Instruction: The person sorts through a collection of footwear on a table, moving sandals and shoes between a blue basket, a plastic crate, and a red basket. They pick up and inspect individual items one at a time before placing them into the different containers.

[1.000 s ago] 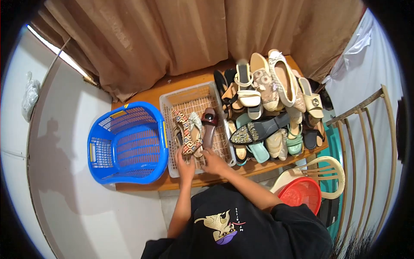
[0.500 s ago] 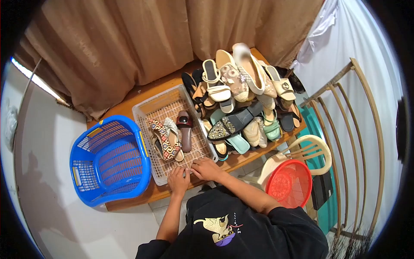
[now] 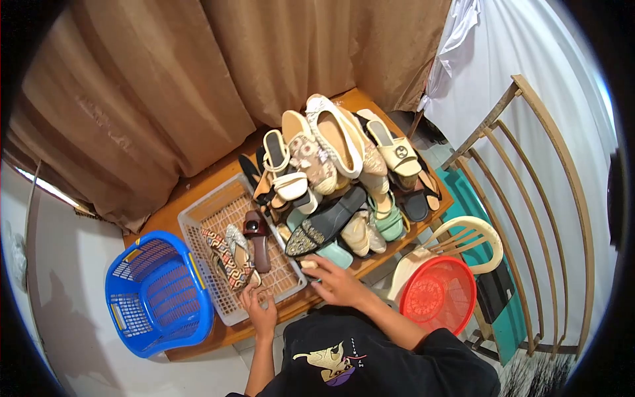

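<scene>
My left hand (image 3: 260,311), its fingers loosely spread, is at the front rim of the translucent plastic basket (image 3: 289,289), by the heel end of a patterned sandal (image 3: 228,264). Beside that sandal lie one with a silvery strap (image 3: 235,239) and a dark brown slide (image 3: 260,248). My right hand (image 3: 340,284) reaches to the front edge of the shoe pile, thumb apart from the fingers. Its fingertips are at a small beige shoe end (image 3: 309,264), mostly hidden. Just behind lies a black pointed flat (image 3: 324,223) with a glittery toe; a mint slide (image 3: 335,254) is close by.
A blue basket (image 3: 204,291) stands left of the translucent one on the wooden table (image 3: 198,180). White and beige shoes (image 3: 340,142) are heaped at the back. To the right are a red basket (image 3: 438,294) on a cream chair (image 3: 493,246) and a wooden rack (image 3: 486,129).
Both hands have come off the basket's front rim and moved apart. My right hand has gone right to the shoe pile; my left stays near the sandals. The view has shifted.
</scene>
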{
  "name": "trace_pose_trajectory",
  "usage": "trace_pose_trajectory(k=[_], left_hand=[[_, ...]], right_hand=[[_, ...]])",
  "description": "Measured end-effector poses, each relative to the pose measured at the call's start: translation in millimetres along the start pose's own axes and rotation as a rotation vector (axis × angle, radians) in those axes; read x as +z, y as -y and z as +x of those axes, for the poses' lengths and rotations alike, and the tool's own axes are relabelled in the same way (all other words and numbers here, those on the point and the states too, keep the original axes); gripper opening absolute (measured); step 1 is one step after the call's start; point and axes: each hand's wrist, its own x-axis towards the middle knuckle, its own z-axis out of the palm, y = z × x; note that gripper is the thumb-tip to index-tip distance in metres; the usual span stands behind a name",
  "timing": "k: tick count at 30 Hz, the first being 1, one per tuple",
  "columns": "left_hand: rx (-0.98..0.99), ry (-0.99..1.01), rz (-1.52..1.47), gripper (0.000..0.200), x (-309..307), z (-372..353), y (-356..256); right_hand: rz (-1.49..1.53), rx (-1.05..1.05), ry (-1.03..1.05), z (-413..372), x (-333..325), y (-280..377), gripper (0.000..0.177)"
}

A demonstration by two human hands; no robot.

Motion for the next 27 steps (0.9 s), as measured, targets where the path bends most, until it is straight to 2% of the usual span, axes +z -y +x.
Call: trace_pose_trajectory(k=[1,4,6,8,10,12,14,15,17,20,22,24,25,27], left_hand=[[0.037,-0.041,-0.036,0.013,6.4,5.0,-14.4],[0.121,-0.142,-0.118,0.010,35.8,35.0,-66.6],[0.356,-0.239,-0.240,0.010,53.4,63.2,-104.9],[0.351,-0.244,-0.343,0.011,74.7,96.0,-137.0],[0.507,-0.209,-0.379,0.014,81.4,139.4,-191.6],[0.385,-0.114,-0.343,0.021,97.8,175.9,-237.0],[0.291,-0.020,-0.471,0.030,124.6,205.4,-255.5],[0.278,-0.030,-0.463,0.030,135.4,214.6,-258.9],[0.191,0.018,-0.571,0.038,153.0,226.5,-262.9],[0.153,0.044,-0.407,0.045,154.7,224.5,-280.0],[0.129,0.036,-0.339,0.051,160.1,221.8,-289.7],[0.154,0.065,-0.284,0.053,164.1,220.8,-295.0],[0.157,0.063,-0.294,0.055,165.2,220.6,-296.8],[0.140,0.054,-0.330,0.055,163.5,221.4,-295.3]], right_hand=[[0.034,0.083,-0.062,7.4,-22.1,-3.4,0.040],[-0.069,0.081,-0.377,36.4,-84.0,-25.0,0.035],[-0.038,0.135,-0.476,56.1,-116.6,-43.3,0.033],[-0.033,0.132,-0.489,80.1,-143.1,-66.3,0.034],[0.003,0.183,-0.522,110.9,-160.3,-82.9,0.041],[-0.059,0.185,-0.516,143.0,-165.4,-110.6,0.056],[-0.155,0.209,-0.480,169.8,-165.8,-128.1,0.072],[-0.145,0.207,-0.466,180.4,-164.0,-137.9,0.072],[-0.189,0.353,-0.349,196.5,-161.0,-156.3,0.085],[0.006,0.458,-0.199,211.9,-172.1,-160.5,0.093],[-0.052,0.451,-0.205,218.4,-170.8,-166.4,0.087],[0.116,0.447,-0.156,226.6,-173.5,-168.9,0.086],[0.123,0.396,-0.221,227.5,-175.8,-166.0,0.078],[0.178,0.369,-0.219,228.3,-180.4,-164.1,0.076]])
